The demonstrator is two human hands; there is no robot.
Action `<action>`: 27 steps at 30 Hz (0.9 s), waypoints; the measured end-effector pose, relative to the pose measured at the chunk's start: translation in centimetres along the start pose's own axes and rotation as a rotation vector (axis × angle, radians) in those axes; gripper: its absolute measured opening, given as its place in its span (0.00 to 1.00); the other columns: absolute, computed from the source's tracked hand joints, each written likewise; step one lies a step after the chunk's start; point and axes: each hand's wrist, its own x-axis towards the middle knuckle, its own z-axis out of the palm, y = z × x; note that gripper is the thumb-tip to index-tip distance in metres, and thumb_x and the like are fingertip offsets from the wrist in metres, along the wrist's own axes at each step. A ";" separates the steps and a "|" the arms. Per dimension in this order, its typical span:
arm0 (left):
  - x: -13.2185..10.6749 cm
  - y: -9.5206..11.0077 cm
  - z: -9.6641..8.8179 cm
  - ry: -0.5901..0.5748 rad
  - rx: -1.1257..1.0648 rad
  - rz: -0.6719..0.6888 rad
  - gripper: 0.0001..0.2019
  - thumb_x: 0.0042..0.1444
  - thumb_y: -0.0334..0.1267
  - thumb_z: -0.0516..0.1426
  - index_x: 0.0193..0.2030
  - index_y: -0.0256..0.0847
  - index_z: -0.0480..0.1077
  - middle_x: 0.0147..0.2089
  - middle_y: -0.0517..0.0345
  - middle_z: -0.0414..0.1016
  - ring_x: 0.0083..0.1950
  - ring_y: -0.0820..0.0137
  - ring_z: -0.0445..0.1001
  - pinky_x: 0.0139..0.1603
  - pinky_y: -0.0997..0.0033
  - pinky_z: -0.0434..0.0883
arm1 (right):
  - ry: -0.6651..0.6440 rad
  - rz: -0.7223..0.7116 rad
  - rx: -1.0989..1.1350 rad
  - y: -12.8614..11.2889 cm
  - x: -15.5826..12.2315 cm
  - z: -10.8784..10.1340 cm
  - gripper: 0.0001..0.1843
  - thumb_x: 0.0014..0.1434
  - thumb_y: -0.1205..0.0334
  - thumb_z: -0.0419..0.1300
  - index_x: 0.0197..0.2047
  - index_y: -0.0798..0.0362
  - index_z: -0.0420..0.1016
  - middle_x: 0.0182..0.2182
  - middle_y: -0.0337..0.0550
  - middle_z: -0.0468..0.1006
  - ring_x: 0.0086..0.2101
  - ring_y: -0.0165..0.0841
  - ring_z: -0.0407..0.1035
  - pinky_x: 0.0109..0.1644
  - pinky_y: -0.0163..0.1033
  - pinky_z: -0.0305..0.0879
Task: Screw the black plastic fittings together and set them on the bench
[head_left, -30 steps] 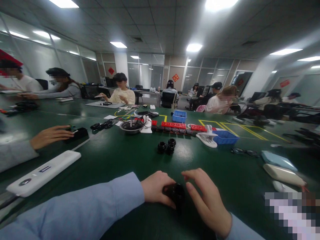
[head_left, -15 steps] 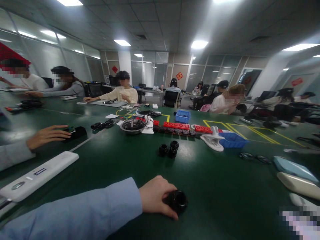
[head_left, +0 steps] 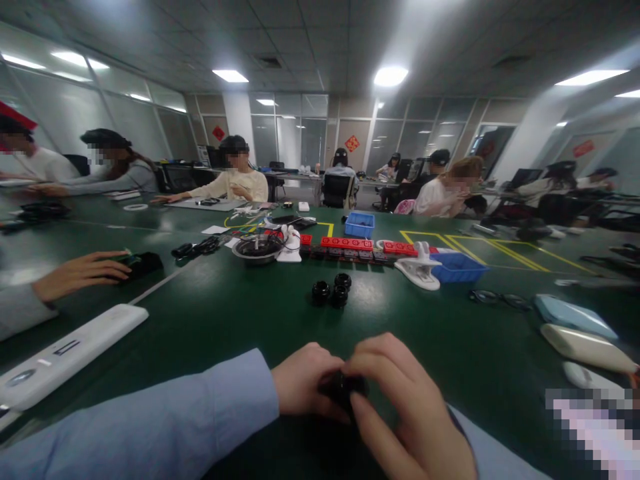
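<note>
My left hand (head_left: 304, 381) grips a black round threaded part (head_left: 342, 389) just above the green table (head_left: 240, 320) near its front edge. My right hand (head_left: 405, 407) covers the same part from the right, fingers curled round its end, so most of it is hidden. Three more black round parts (head_left: 331, 291) stand in a cluster on the table beyond my hands.
A neighbour's hand (head_left: 83, 272) rests on a black object at the left. A white power strip (head_left: 65, 350) lies front left. Further back stand a metal bowl (head_left: 259, 249), red blocks (head_left: 367, 247), blue bins (head_left: 457, 267) and a white clamp (head_left: 419, 270). Glasses and cases lie right. Several people sit around.
My right hand left the view half a second ago and has come back, closing on the black part that my left hand has held throughout.
</note>
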 end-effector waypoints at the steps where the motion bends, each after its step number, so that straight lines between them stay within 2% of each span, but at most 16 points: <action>1: 0.0 0.0 0.0 -0.003 0.001 0.004 0.15 0.47 0.50 0.60 0.32 0.39 0.68 0.26 0.64 0.66 0.27 0.73 0.64 0.31 0.74 0.58 | -0.026 0.043 0.025 0.7 0.3 0.6 0.08 0.59 0.65 0.50 0.40 0.54 0.68 0.35 0.47 0.71 0.35 0.35 0.66 0.36 0.41 0.67; 4: 0.1 0.1 -0.1 0.029 0.054 -0.019 0.18 0.45 0.52 0.61 0.28 0.38 0.66 0.25 0.65 0.65 0.28 0.73 0.64 0.32 0.73 0.57 | -0.086 0.135 -0.026 2.8 -0.2 2.3 0.09 0.57 0.66 0.51 0.41 0.55 0.69 0.37 0.48 0.70 0.37 0.38 0.63 0.39 0.45 0.63; 8: 0.2 0.1 -0.1 0.067 0.088 -0.045 0.17 0.43 0.50 0.63 0.29 0.39 0.65 0.25 0.67 0.63 0.29 0.73 0.63 0.33 0.73 0.56 | -0.123 0.102 -0.055 4.1 -1.7 3.5 0.12 0.59 0.66 0.48 0.42 0.55 0.70 0.35 0.47 0.71 0.36 0.38 0.61 0.39 0.45 0.59; 14: 0.2 -0.1 0.0 0.038 0.065 -0.061 0.18 0.44 0.49 0.62 0.27 0.38 0.62 0.25 0.67 0.60 0.28 0.74 0.61 0.32 0.74 0.55 | -0.125 0.045 -0.070 4.5 -1.7 3.6 0.12 0.59 0.64 0.47 0.40 0.57 0.70 0.33 0.47 0.71 0.35 0.37 0.61 0.39 0.44 0.59; 20: 0.1 -0.6 0.1 0.039 0.085 -0.046 0.18 0.45 0.50 0.61 0.28 0.38 0.63 0.25 0.66 0.60 0.29 0.73 0.61 0.31 0.74 0.56 | -0.127 0.025 -0.098 4.7 -2.0 3.7 0.15 0.61 0.64 0.46 0.45 0.59 0.69 0.36 0.50 0.71 0.36 0.38 0.60 0.41 0.45 0.60; 27: 0.2 -0.7 0.3 0.054 0.083 -0.028 0.17 0.47 0.50 0.60 0.27 0.38 0.62 0.25 0.65 0.61 0.29 0.73 0.62 0.31 0.74 0.56 | -0.155 0.008 -0.102 4.7 -2.0 3.6 0.17 0.57 0.58 0.54 0.45 0.60 0.70 0.36 0.50 0.71 0.37 0.40 0.60 0.40 0.46 0.60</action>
